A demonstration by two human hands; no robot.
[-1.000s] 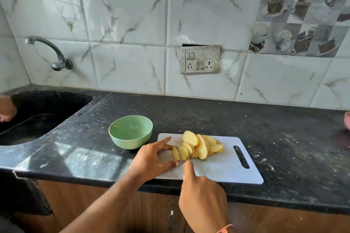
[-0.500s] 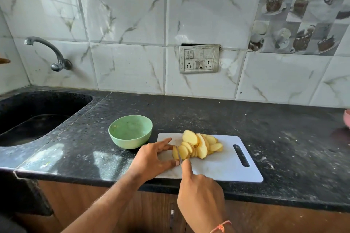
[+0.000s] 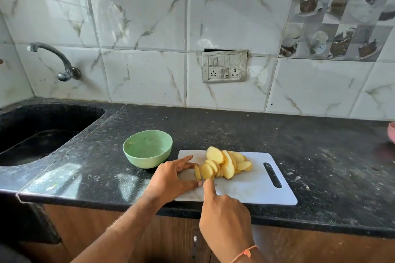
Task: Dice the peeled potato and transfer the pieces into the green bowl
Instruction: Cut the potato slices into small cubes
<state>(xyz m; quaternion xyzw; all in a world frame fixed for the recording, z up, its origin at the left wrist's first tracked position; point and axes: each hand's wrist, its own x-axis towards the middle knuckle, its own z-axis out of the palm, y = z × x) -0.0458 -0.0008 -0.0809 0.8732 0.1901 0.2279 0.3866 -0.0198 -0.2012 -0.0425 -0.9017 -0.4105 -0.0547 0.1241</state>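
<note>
A white cutting board lies near the counter's front edge. On its far left part sits a fanned pile of yellow potato slices. My left hand pinches the last end piece of the potato between thumb and fingers. My right hand grips a knife, index finger laid along its back; the blade stands in the potato between the end piece and the slices. The handle is hidden in my fist. The green bowl stands just left of the board, with no pieces inside.
A black sink with a wall tap fills the left side. A switch panel sits on the tiled wall. A pink object shows at the right edge. The dark counter carries white specks.
The knife and both hands stay at the potato's left end with only small shifts. A hand seen at the left edge one second ago is gone.
</note>
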